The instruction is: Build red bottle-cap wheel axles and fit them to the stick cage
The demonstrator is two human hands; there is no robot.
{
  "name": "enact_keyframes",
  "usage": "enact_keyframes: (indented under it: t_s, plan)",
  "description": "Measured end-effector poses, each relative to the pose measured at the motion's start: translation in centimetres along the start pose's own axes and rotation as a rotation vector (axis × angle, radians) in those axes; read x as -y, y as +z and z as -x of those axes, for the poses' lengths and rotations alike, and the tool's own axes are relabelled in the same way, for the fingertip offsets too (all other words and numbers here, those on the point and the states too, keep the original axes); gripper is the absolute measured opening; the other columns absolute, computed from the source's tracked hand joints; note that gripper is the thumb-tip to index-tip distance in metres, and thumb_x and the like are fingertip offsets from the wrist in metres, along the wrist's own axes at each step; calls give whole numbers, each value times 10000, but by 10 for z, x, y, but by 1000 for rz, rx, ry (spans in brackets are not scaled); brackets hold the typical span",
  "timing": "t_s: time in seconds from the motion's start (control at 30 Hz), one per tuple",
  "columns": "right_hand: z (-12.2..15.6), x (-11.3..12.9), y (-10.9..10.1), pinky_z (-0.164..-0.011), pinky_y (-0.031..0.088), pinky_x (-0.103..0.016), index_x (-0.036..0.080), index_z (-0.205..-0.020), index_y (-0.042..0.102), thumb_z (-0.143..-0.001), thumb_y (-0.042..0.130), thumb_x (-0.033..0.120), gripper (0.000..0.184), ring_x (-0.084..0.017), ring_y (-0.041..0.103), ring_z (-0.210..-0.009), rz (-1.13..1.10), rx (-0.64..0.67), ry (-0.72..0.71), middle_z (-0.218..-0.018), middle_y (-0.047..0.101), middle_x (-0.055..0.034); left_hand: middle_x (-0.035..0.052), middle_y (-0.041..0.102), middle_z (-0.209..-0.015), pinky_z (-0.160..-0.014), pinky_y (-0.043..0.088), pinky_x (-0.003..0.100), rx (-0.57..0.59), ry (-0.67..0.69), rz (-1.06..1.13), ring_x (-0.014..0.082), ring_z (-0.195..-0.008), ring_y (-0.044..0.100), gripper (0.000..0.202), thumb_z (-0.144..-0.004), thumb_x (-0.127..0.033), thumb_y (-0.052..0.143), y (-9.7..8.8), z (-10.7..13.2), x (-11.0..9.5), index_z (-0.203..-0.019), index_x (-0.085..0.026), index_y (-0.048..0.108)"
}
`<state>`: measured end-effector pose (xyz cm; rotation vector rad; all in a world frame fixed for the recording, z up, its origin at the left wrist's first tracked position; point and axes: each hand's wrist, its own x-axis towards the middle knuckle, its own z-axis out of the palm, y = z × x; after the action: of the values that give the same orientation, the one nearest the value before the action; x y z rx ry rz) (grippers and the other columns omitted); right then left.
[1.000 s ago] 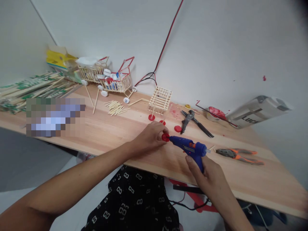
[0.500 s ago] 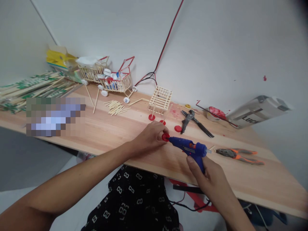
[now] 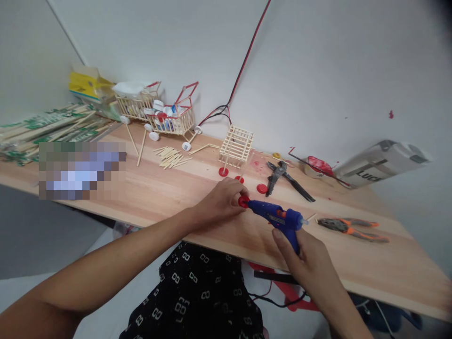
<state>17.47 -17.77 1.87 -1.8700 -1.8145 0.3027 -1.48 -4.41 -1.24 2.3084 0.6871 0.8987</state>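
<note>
My left hand (image 3: 221, 203) pinches a small red bottle cap (image 3: 243, 202) just above the wooden table (image 3: 158, 193). My right hand (image 3: 306, 261) is wrapped round the handle of a blue glue gun (image 3: 278, 219), whose nozzle tip touches the cap. Behind them a small cage of wooden sticks (image 3: 236, 146) stands on thin legs with red caps (image 3: 223, 172) as feet. Another loose red cap (image 3: 262, 189) lies near it.
Black pliers (image 3: 282, 176) and orange-handled pliers (image 3: 353, 227) lie to the right. A red-stained dish (image 3: 317, 166) and a grey box (image 3: 381, 162) stand by the wall. A stick cart holding bottle caps (image 3: 169, 120), loose sticks (image 3: 171, 157) and chopstick packs (image 3: 45, 127) are at the left.
Both hands stay in place with the glue gun tip against the red cap. Only the view shifts slightly.
</note>
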Motion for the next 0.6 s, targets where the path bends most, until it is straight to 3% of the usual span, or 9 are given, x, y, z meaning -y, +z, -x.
enact_keyframes:
  t_s: [0.6]
  plan:
    - [0, 0, -1, -480, 384, -261, 198, -710, 556, -881, 430, 559, 419, -168, 514, -502, -5, 9, 10, -546, 569, -10, 44, 627, -908, -797, 437, 340, 5, -2, -6, 182, -879, 538, 126, -773, -193, 635, -1, 0, -1, -892, -175, 597]
